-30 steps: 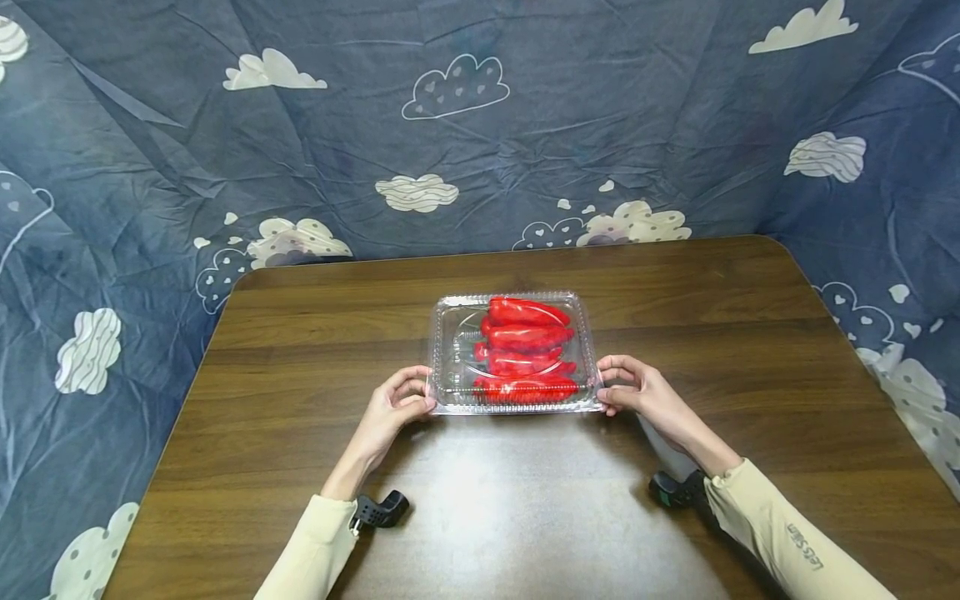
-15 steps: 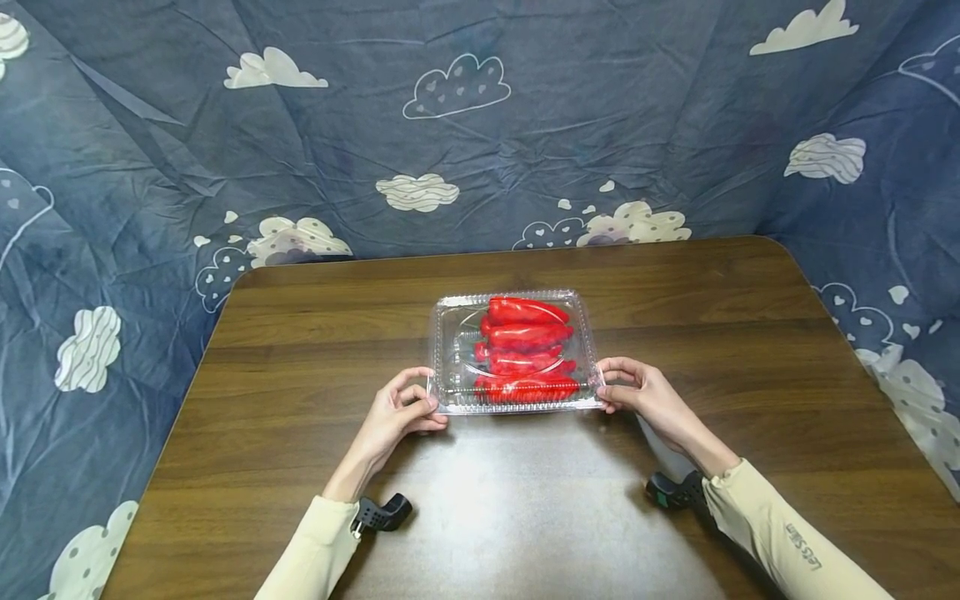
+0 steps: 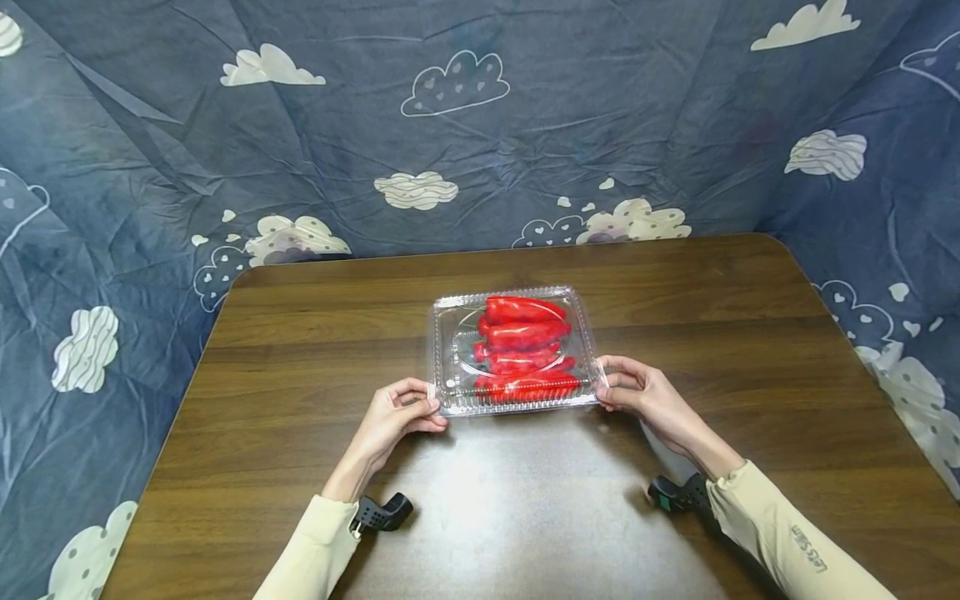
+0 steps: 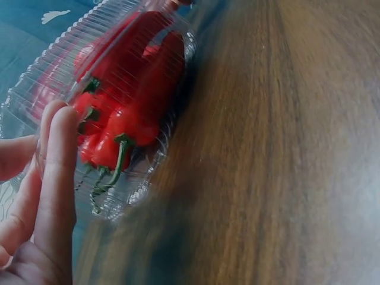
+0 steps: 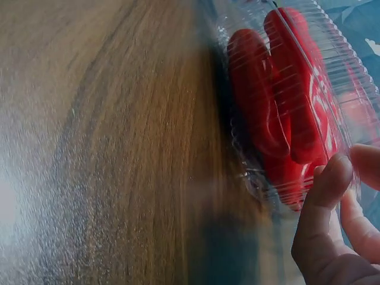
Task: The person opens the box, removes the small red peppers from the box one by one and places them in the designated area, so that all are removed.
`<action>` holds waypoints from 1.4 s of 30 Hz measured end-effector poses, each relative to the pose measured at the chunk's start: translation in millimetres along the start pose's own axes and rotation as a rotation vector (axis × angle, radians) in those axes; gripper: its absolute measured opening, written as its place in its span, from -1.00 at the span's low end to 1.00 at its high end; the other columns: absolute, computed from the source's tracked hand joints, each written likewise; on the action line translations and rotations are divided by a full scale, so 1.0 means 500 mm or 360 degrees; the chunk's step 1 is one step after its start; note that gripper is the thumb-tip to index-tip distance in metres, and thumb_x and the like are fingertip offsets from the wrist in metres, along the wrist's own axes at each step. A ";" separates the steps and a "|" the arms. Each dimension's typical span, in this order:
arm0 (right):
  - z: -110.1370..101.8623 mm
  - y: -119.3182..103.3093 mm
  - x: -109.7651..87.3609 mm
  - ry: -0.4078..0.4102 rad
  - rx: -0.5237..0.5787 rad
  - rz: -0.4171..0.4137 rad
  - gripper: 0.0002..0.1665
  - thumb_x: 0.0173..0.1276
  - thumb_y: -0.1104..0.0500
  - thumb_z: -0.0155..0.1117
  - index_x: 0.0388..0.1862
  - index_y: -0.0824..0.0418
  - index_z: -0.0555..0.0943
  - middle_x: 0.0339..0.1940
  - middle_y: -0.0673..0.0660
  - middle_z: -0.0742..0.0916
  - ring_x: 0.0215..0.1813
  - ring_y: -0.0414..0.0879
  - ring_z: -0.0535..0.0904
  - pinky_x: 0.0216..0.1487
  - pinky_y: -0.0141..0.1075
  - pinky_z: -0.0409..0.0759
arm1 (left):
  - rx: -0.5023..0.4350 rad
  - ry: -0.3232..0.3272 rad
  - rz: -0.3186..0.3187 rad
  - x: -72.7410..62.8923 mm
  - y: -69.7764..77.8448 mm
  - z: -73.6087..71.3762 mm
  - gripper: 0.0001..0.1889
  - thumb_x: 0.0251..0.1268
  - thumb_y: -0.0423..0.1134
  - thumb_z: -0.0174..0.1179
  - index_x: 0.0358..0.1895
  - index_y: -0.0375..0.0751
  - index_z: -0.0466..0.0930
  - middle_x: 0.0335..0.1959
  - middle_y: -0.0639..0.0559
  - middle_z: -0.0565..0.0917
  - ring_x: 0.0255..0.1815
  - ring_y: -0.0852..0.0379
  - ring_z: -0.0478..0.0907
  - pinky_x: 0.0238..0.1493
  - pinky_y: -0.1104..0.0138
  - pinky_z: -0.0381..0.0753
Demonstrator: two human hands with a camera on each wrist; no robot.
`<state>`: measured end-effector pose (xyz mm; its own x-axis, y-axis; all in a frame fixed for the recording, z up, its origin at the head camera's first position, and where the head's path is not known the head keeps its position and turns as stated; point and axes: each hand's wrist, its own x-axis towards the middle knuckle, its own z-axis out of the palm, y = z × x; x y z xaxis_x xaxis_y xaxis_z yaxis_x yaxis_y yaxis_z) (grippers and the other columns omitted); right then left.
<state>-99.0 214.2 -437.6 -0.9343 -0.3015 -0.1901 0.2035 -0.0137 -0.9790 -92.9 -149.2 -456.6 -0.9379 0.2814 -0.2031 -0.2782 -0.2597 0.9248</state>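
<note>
– Slightly turned since a second ago, isn't it? The plastic box (image 3: 517,407) has its right end swung a touch toward the far edge of the table (image 3: 315,333), and the left hand (image 3: 390,421) shows more finger below its corner.

– Only a little, yes. Where does it sit?

– Between the table's two far corners, short of the far edge. I can't tell whether its base touches down.

– And the hands?

– Left hand pinches the near left corner between thumb and fingers; the right hand (image 3: 649,398) pinches the near right corner likewise.

– How would it handle?

– Light, I'd guess, and thin enough to flex under a hard squeeze. Its surface looks slick, and the red peppers (image 3: 525,337) inside could slide if it tips. I'd grip the rim at both corners, gently, or support the base.

– Which way does it point?

– Its long axis runs side to side, roughly parallel to the far edge. The peppers lie that way too, green stems (image 4: 121,157) toward the left hand, tips toward the right.
</note>
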 end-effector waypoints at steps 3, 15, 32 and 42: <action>0.001 -0.002 0.000 -0.0003 0.0025 0.0027 -0.45 0.29 0.43 0.19 0.21 0.54 0.25 -0.36 0.08 0.67 -0.34 -0.16 0.60 -0.25 -0.31 0.67 | -0.0005 -0.0013 -0.0025 -0.001 0.000 0.001 -0.89 0.21 -0.63 0.07 -0.25 -0.42 0.49 -0.42 -0.20 0.62 -0.48 0.03 0.66 -0.29 0.21 0.71; 0.003 -0.005 0.000 0.0039 0.0105 0.0024 -0.77 0.31 0.45 0.13 -0.07 0.53 0.43 -0.34 0.10 0.68 -0.33 -0.15 0.63 -0.25 -0.34 0.68 | 0.0030 0.0018 -0.0007 -0.003 0.000 0.005 -0.88 0.29 -0.58 0.04 -0.34 -0.36 0.52 -0.43 -0.13 0.62 -0.45 0.08 0.66 -0.25 0.23 0.71; 0.016 0.005 -0.004 0.0048 -0.0105 -0.0006 -0.47 0.19 0.52 0.19 0.11 0.58 0.25 -0.18 0.10 0.57 -0.20 -0.24 0.57 -0.17 -0.45 0.58 | 0.0242 -0.0064 0.0140 0.004 -0.018 -0.009 -0.84 0.25 -0.34 0.20 -0.27 -0.41 0.49 -0.23 -0.11 0.52 -0.33 0.06 0.65 -0.13 0.17 0.68; 0.029 0.011 -0.011 0.0042 0.0112 -0.0036 -0.60 0.26 0.50 0.11 0.05 0.45 0.25 -0.25 0.12 0.59 -0.32 -0.18 0.57 -0.25 -0.37 0.63 | 0.0214 -0.0028 0.0166 0.000 -0.006 0.011 -0.88 0.25 -0.43 0.13 -0.30 -0.47 0.43 -0.18 -0.19 0.45 -0.39 0.07 0.65 -0.19 0.21 0.70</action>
<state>-88.4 201.9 -440.6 -0.9461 -0.2751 -0.1707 0.2015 -0.0876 -0.9756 -90.8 -143.6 -457.7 -0.9562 0.2756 -0.0991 -0.1481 -0.1628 0.9755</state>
